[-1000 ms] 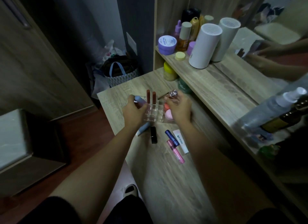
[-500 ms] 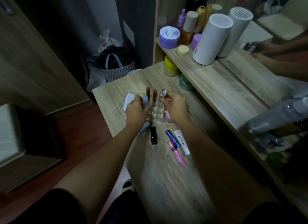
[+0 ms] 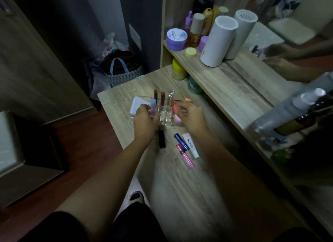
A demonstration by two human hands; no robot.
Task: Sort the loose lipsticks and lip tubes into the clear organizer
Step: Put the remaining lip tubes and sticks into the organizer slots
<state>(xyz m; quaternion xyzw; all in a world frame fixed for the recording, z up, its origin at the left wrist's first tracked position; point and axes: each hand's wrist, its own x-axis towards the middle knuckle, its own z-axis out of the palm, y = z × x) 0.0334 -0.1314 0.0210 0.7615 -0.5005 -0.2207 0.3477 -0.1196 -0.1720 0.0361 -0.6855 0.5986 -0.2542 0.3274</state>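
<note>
The clear organizer [image 3: 166, 118] stands on the wooden table [image 3: 180, 187]. Upright in its cells are two brown-red lip tubes [image 3: 155, 96] [image 3: 162, 97] and a silver-capped tube [image 3: 171, 96]. My left hand [image 3: 145, 122] is at the organizer's left side, closed round a blue-capped pink tube [image 3: 153, 104] held upright. Over the right compartment my right hand [image 3: 191, 117] has loosely curled fingers and nothing in it that I can see. On the table in front lie a black lipstick [image 3: 161, 139], a dark blue tube [image 3: 181, 141], a pink tube [image 3: 186, 156] and a white tube [image 3: 191, 145].
A white flat case [image 3: 137, 106] sits in the organizer's left part, and orange and pink sponges [image 3: 176, 108] in its right part. The raised shelf on the right carries a white cylinder [image 3: 218, 41], a purple jar [image 3: 176, 37], bottles and a spray bottle [image 3: 288, 113]. A bag [image 3: 122, 68] is on the floor.
My right hand has set the silver-capped tube upright in the organizer and let go, drawing back to the right. My left hand has raised the blue-capped tube.
</note>
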